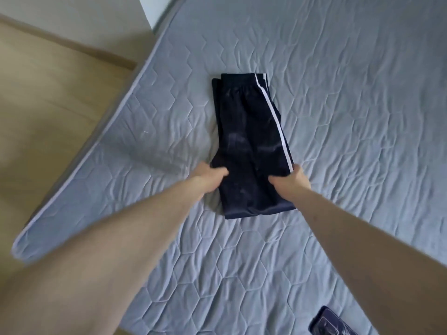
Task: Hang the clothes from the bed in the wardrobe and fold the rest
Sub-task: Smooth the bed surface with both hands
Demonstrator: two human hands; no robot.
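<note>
Dark navy track pants [249, 131] with a white side stripe lie folded lengthwise on the blue-grey quilted bed [338, 105], waistband at the far end. My left hand [209, 176] grips the left edge of the pants near their lower third, fingers curled into the fabric. My right hand [291, 178] pinches the right edge by the white stripe at the same height. The near end of the pants lies flat between my forearms.
A dark phone [331, 322] lies on the bed at the bottom right. The bed's left edge runs diagonally; beyond it is a tan wooden floor [48, 93] and a white wall [96, 18] at the top left.
</note>
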